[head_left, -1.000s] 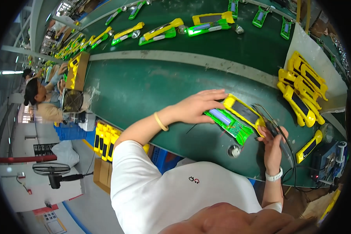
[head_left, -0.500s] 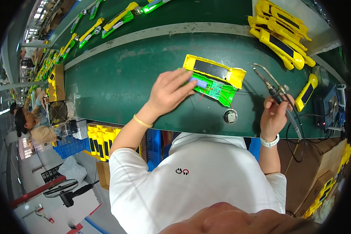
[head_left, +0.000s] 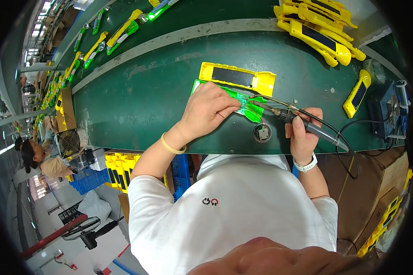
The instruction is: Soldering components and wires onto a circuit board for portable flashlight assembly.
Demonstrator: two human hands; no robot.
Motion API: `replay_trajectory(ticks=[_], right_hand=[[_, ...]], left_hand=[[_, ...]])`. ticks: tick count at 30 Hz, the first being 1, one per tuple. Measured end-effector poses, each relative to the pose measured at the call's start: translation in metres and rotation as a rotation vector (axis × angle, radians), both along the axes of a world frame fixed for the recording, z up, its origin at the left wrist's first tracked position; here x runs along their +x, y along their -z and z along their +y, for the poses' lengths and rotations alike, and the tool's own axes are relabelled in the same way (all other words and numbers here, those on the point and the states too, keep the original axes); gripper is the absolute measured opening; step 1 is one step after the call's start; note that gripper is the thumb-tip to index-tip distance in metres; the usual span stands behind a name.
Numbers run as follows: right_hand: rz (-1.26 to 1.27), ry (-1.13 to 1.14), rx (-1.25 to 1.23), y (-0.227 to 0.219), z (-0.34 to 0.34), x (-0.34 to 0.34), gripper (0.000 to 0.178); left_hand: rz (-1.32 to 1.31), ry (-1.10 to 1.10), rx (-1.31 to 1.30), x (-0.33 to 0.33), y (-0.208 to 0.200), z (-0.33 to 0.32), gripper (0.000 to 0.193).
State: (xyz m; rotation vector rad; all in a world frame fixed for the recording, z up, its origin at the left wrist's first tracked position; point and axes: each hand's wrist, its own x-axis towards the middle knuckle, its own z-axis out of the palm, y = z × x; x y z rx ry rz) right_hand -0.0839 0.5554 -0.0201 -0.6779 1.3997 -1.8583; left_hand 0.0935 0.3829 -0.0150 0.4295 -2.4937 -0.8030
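Note:
A green plastic housing half [head_left: 258,113] lies on the bench with a circuit board [head_left: 241,101] inside. My left hand [head_left: 210,109] rests over its left part, thumb and fingertips pinched on a thin wire at the board; the fingers mostly hide the wire. My right hand [head_left: 305,135] grips a soldering iron [head_left: 323,133], its tip reaching the board near my left fingertips. A thin metal tube runs along the iron. Thin wires lead from the board to a round lamp head [head_left: 262,133] near the bench edge. Just behind lies a yellow housing half with a dark panel [head_left: 229,76].
Yellow housings [head_left: 314,34] are piled at the back right, and a single one [head_left: 357,94] lies beside the dark soldering station [head_left: 384,112]. Yellow-green lamps [head_left: 124,32] line the far strip. A small fan [head_left: 69,143] and a co-worker [head_left: 46,158] are at the left.
My right hand has brought the soldering iron left and down to the board. My left hand has closed from spread fingers into a pinch. The view has shifted slightly.

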Motion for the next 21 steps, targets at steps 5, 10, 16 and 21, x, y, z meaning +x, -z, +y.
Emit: replay_trajectory(ticks=[5, 10, 16, 21], right_hand=[[0.02, -0.015, 0.01, -0.001, 0.0, 0.002, 0.029], [0.145, -0.015, 0.059, 0.006, 0.002, 0.001, 0.027], [0.186, -0.066, 0.09, 0.004, 0.002, 0.001, 0.027], [0.145, -0.066, 0.078, 0.003, 0.002, 0.001, 0.027]], left_hand=[[-0.078, -0.075, 0.048, 0.001, -0.008, 0.003, 0.013], [-0.1, -0.079, 0.036, -0.002, -0.012, 0.001, 0.013], [-0.088, -0.071, -0.04, -0.002, -0.008, 0.002, 0.014], [-0.006, 0.024, -0.16, 0.0, -0.004, -0.003, 0.018]])
